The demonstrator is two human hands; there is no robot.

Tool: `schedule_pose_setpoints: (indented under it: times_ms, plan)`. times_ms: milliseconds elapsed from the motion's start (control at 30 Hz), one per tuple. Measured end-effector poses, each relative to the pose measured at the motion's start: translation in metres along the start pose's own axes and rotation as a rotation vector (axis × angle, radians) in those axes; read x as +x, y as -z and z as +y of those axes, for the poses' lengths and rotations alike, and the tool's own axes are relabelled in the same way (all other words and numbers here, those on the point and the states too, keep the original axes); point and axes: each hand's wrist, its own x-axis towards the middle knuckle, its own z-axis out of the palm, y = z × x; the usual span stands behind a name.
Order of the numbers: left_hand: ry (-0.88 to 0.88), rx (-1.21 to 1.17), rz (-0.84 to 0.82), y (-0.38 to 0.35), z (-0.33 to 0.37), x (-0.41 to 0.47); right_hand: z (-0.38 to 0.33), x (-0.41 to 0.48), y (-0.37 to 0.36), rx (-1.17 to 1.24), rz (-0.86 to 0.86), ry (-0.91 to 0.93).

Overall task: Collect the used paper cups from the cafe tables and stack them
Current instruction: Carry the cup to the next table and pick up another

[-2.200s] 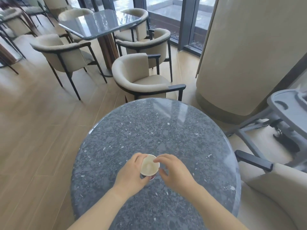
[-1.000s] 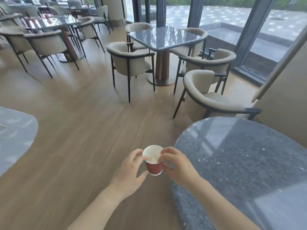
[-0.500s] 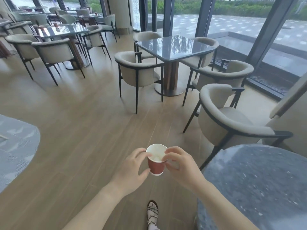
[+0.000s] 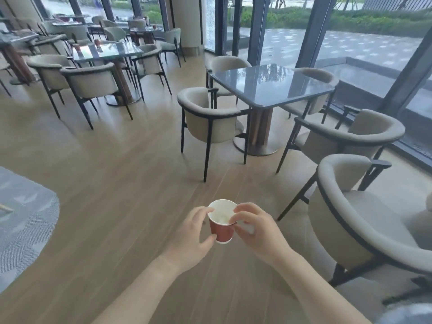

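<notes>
The small red paper cup with a white inside (image 4: 221, 231) is upright in the air above the wooden plank floor (image 4: 117, 183), at 6 o'clock in the view — the left hand (image 4: 190, 232) curls around its side, the right hand (image 4: 259, 230) pinches its rim. A square glossy grey counter (image 4: 271, 85) stands at 1 o'clock, well apart.
</notes>
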Motion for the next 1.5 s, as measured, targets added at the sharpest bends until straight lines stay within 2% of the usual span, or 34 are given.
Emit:
schedule_pose_setpoints:
  times_ms: [300,633,867,1133,1300,1500]
  plan:
    - [0.09,-0.024,0.137,0.074,-0.093,0.075,-0.008,0.15,-0.077,0.019,-0.125,0.134]
    - [0.277,0.062,0.405,0.247,-0.23,0.144,-0.096,0.359,-0.218,0.054,-0.223,0.384]
    - [0.457,0.05,0.649,0.336,-0.313,0.113,-0.176,0.446,-0.337,0.14,-0.376,0.589]
    - [0.709,0.103,0.85,0.405,-0.388,0.043,-0.271,0.483,-0.472,0.288,-0.601,0.804]
    - [0.778,0.077,1.016,0.446,-0.445,0.034,-0.318,0.523,-0.542,0.347,-0.648,0.892]
    - [0.81,0.083,1.03,0.515,-0.527,0.061,-0.359,0.604,-0.619,0.39,-0.653,0.924]
